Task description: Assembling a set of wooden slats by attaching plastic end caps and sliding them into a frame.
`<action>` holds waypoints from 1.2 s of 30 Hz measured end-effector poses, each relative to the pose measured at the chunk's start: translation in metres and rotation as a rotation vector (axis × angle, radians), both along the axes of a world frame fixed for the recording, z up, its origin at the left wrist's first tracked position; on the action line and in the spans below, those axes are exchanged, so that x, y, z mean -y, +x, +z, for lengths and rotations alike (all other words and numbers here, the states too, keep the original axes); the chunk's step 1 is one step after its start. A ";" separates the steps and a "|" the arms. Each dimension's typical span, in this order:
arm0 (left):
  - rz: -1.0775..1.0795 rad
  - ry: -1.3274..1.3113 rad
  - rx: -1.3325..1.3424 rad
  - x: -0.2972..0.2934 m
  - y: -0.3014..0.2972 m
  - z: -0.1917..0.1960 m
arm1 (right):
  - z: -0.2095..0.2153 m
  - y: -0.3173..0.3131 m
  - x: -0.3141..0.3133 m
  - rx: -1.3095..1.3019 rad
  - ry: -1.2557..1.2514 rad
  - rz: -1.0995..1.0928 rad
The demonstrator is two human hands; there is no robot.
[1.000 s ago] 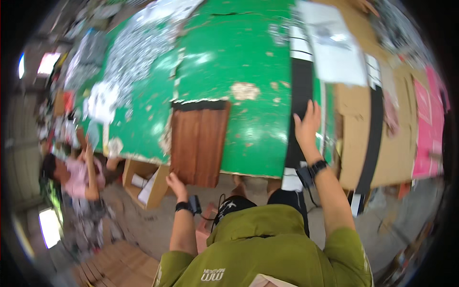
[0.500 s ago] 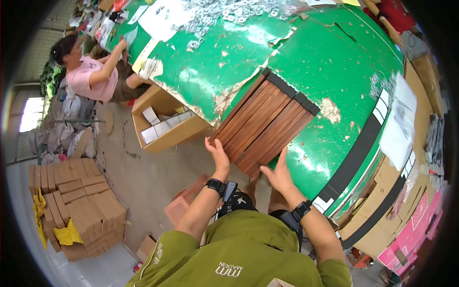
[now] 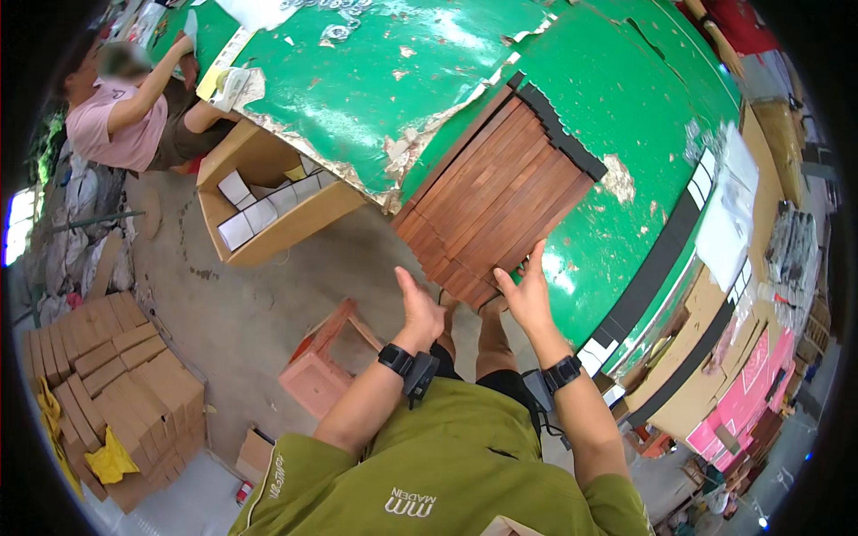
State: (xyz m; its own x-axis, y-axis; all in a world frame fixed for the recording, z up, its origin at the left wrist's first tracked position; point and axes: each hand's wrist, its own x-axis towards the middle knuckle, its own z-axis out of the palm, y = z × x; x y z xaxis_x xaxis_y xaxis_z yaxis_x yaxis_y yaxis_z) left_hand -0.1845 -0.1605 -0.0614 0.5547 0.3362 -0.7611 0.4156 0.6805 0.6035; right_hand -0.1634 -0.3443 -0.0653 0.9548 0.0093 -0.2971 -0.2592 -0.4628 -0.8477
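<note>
A flat pack of brown wooden slats (image 3: 497,200) lies at the near edge of a green table (image 3: 626,98), its long narrow strips lying side by side with a smooth reddish grain. A strip of black foam (image 3: 561,134) runs along its far end. The near corner of the pack juts over the table's edge, above the person's knees.

The right hand (image 3: 527,295) rests on that near corner, fingers spread and straight, palm against the wood, not curled round anything. The left hand (image 3: 420,313) hangs just beside the pack, a little below its corner, open with fingers together and the thumb raised; it holds nothing, and whether it touches the wood cannot be told. Both wrists wear black bands.

The table's green covering is glossy, scuffed and peeling, torn along the edge so that a ragged pale underlayer shows. Under the table's edge sits an open cardboard box (image 3: 268,201) holding small white boxes. A pinkish stool (image 3: 326,362) stands on the grey concrete floor by the left forearm. Flat brown cartons (image 3: 116,375) are stacked at the left. A person in a pink shirt (image 3: 121,116) sits at the far left, arm on the table.
</note>
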 end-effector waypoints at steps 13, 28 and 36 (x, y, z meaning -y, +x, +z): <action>-0.010 -0.606 0.057 0.029 0.048 0.022 | 0.034 0.012 0.020 -0.060 -0.080 -0.028; -0.141 -0.143 -0.137 0.000 0.019 -0.013 | 0.047 -0.357 0.215 0.068 -0.560 -0.809; -0.841 0.649 -0.553 -0.023 -0.085 -0.088 | -0.120 -0.645 0.348 -0.605 -0.543 -1.379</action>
